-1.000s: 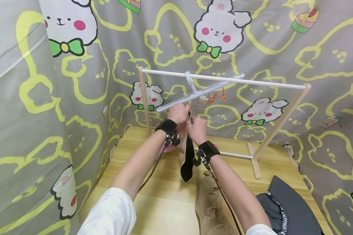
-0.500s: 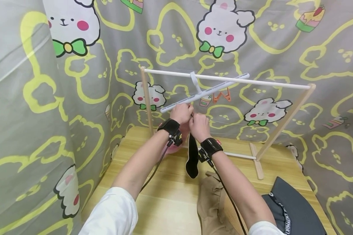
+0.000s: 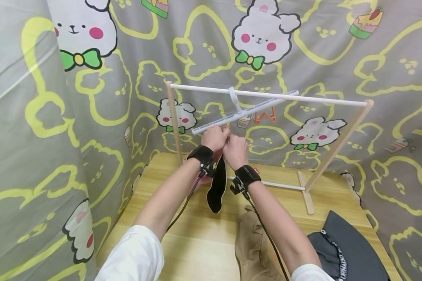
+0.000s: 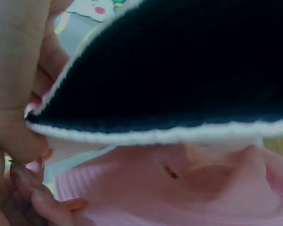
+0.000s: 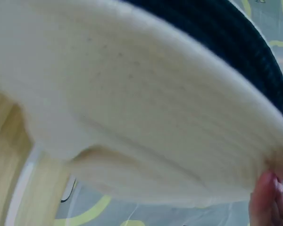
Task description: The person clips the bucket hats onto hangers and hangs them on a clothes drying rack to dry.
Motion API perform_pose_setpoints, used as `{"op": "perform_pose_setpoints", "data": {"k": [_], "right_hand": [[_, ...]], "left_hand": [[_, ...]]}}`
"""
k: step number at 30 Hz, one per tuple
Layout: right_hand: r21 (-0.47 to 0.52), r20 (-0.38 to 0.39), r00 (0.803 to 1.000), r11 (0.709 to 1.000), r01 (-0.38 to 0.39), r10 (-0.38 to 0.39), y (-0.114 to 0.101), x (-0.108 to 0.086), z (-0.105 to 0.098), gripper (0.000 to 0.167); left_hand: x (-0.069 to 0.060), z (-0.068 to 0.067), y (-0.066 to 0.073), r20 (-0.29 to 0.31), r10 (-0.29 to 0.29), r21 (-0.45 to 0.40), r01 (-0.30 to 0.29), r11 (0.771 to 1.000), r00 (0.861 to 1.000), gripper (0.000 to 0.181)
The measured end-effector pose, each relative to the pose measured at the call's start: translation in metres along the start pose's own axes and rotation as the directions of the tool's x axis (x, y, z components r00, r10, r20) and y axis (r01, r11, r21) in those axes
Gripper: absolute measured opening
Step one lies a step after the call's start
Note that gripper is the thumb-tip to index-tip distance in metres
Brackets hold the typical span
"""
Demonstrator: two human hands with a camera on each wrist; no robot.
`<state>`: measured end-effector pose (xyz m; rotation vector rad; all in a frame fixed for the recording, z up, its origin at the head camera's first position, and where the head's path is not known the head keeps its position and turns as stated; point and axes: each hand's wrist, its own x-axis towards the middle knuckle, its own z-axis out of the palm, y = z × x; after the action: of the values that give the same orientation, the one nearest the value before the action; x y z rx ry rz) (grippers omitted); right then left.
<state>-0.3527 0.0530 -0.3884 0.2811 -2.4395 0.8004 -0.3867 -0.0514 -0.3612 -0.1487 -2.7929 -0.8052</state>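
Tan cloth (image 3: pixel 251 246) lies nearest on the wooden surface (image 3: pixel 193 234), beside a dark hat (image 3: pixel 355 249). Beyond them, the left hand (image 3: pixel 213 138) and right hand (image 3: pixel 236 150) sit close together, both pinching the top of a sock-shaped black piece (image 3: pixel 218 187) with cream edging, which hangs below. Some fingertips are hidden. Pink fabric (image 4: pixel 108 188) shows behind it. Pale hanger (image 3: pixel 246 112) hangs tilted on the rack (image 3: pixel 341 142); orange clips (image 3: pixel 265 116) hang beneath. Patterned curtain (image 3: pixel 204 35) stands farthest.
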Motion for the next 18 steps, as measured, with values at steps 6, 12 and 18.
{"op": "perform_pose_setpoints", "data": {"k": [6,12,18], "right_hand": [[0.028,0.039,0.999,0.999,-0.037,0.036,-0.004,-0.016,0.008,0.008],[0.096,0.068,0.997,0.994,-0.047,0.041,-0.006,-0.042,0.019,0.05],[0.116,0.107,0.994,0.992,-0.038,0.026,-0.005,-0.067,0.029,0.052]], "left_hand": [[-0.003,0.003,-0.008,-0.029,-0.06,-0.038,0.059,0.998,0.998,0.047],[-0.002,0.003,-0.013,-0.028,-0.082,-0.076,0.079,0.994,0.996,0.038],[-0.001,0.004,-0.015,-0.033,-0.079,-0.055,0.077,0.996,0.996,0.038]]}}
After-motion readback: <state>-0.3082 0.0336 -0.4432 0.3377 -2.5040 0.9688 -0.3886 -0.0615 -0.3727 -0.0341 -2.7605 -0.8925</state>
